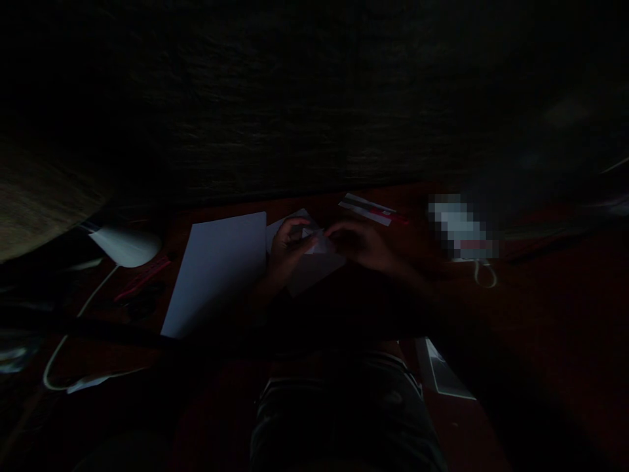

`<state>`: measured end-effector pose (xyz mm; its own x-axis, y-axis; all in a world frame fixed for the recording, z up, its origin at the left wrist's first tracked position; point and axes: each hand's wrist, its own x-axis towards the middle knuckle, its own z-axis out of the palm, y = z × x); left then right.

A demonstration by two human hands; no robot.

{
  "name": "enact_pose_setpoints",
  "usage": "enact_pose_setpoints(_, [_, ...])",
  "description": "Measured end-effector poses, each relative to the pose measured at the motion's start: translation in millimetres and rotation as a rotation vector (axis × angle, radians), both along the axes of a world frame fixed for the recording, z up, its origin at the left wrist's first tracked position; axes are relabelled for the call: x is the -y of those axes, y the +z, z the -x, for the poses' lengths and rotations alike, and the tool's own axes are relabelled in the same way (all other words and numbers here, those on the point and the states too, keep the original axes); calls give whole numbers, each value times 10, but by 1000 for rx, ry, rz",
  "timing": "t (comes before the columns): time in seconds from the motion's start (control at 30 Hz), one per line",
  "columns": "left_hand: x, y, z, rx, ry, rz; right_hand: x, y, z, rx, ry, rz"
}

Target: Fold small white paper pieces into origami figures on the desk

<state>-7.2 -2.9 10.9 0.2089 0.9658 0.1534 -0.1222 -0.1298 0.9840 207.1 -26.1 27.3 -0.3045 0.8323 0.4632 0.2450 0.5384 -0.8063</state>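
The scene is very dark. Between my two hands is a small piece of white paper (320,244), which looks folded. My left hand (289,248) pinches its left side between thumb and fingers. At the paper's right edge my right hand (361,242) has its fingers bent and touching it. Beneath them a larger sheet of paper (314,272) lies at an angle on the dark red surface. To the left rests a big stack or sheet of white paper (221,269), its lower part in shadow.
Paper strips (366,208) and a red, thin object (393,215) lie beyond my right hand. On the left are a white lamp-like object (128,246) with a pale cord (81,314) and a pink-red bar (143,278). A blurred-out white item (459,226) is at right.
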Motion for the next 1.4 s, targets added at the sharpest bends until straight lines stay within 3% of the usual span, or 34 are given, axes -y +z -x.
enact_pose_setpoints(0.2, [19,16,37,-159,-1,-103,-21,-18,7,62,5,-99])
enact_pose_setpoints(0.5, [38,-31,44,-121,-75,-41,-27,-6,-41,19,-31,-60])
enact_pose_setpoints(0.77, [89,41,20,-149,-134,-134,-35,-21,8,-103,-68,67])
enact_pose_setpoints(0.9, [159,87,-10,-161,-102,-132,-15,-6,42,-160,-105,148])
enact_pose_setpoints(1.17, [205,94,-73,-168,71,-194,13,19,135,-182,-108,132])
enact_pose_setpoints(1.4, [196,80,-119,-11,36,-32,19,-6,224,-285,-142,164])
